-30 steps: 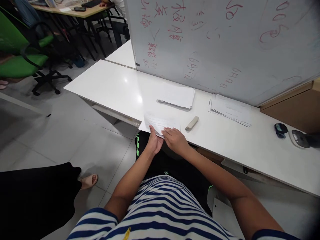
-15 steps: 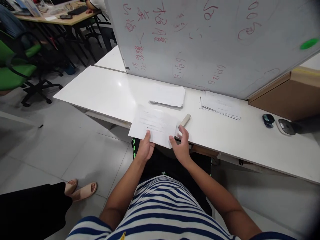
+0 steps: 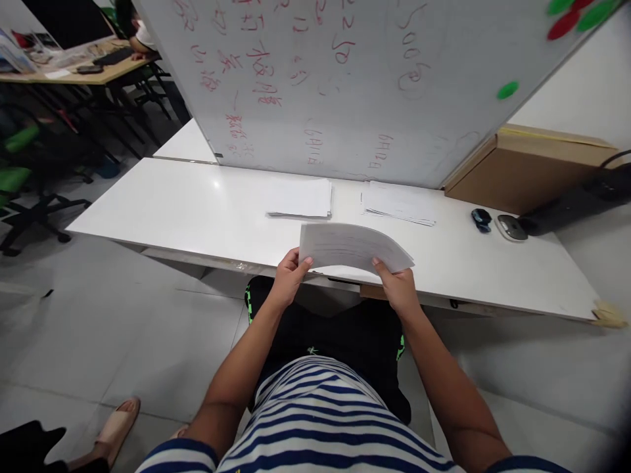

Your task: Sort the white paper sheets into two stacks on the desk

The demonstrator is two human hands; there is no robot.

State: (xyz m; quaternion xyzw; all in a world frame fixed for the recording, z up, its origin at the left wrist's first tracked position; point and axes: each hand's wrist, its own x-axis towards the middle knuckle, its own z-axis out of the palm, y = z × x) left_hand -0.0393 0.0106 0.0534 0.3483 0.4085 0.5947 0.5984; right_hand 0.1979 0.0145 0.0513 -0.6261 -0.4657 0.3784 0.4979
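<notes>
Above the front edge of the white table [image 3: 197,226] I hold a printed sheet of paper [image 3: 342,244], raised and bowed; whether it is one sheet or more I cannot tell. My left hand [image 3: 290,274] pinches its left end, thumb on the near side. At the right end, my right hand [image 3: 399,284] grips it the same way. Just behind lies a neat paper stack [image 3: 300,198]. To its right is a second, looser paper stack [image 3: 400,202] with fanned edges. The stapler-like beige tool seen earlier is hidden behind the held paper.
A whiteboard [image 3: 345,98] with red writing stands along the table's back. On the right are a cardboard box [image 3: 522,167], a small dark object [image 3: 481,219] and a grey rounded device [image 3: 513,227]. A person's sandalled foot [image 3: 117,427] is on the floor at lower left.
My right hand has gone from open beside the paper to gripping its right end. The paper has moved right and been lifted into a curve. The head view has turned right.
</notes>
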